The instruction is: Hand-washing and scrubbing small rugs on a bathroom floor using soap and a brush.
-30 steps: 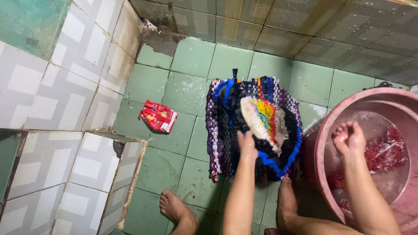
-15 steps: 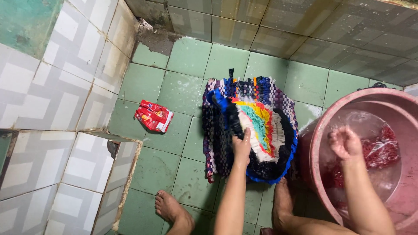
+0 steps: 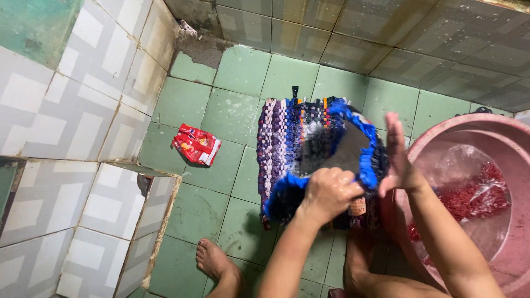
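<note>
Mat point(image 3: 301, 149) lies at frame centre on the floor point(image 3: 221, 116), long axis up-down. Your left hand point(image 3: 328, 193), fingers clamped on its blue edge, is nearer; your right hand point(image 3: 398, 157), fingers apart, hovers beside the basin point(image 3: 441, 138).

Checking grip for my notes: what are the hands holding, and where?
The left hand grips the woven mat at its folded blue edge; the right hand is open, holding nothing.
</note>
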